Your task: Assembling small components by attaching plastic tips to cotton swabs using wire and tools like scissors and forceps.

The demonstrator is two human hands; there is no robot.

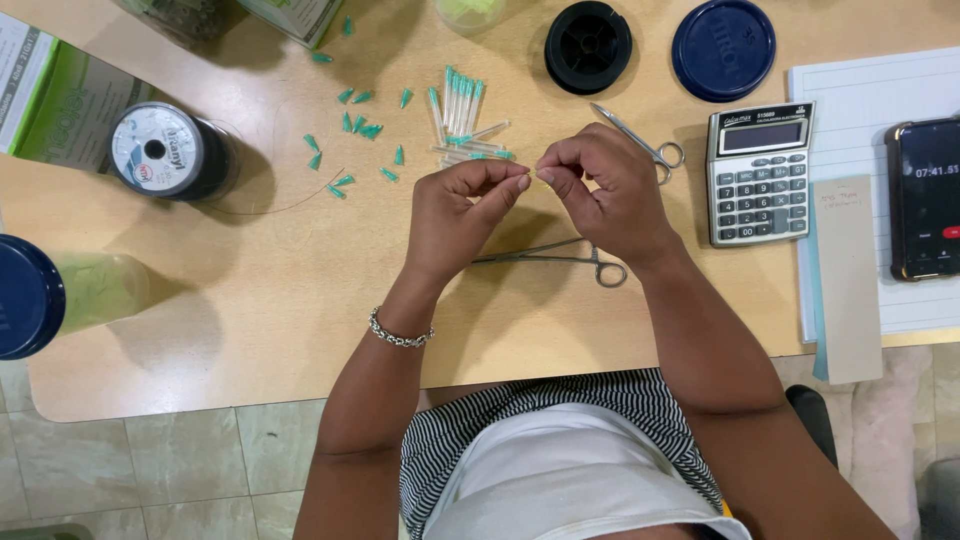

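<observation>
Head view, looking down on a tan worktable [250, 300]. Left hand [455, 215] and right hand [605, 190] are held together above the tabletop, thumb and forefinger of each pinched shut at the point where they meet. A very small pale piece [531, 175] is pinched between the fingertips; its kind cannot be made out, and most of it is hidden by the fingers. A fine thread [290, 203] is seen faintly on the table, trailing left toward a black spool with a white label [165, 150]; whether it reaches the hands cannot be told.

Green-tipped needle caps [360, 125] are scattered beyond the left hand, with a small bundle of capped needles [460, 105] beside them. Forceps [560, 258] lie partly hidden under the wrists; small scissors [640, 140] are partly covered by the right hand. A calculator [758, 172] and a phone [925, 198] lie to the right. A blue-lidded jar [40, 295] is cut off at the left edge.
</observation>
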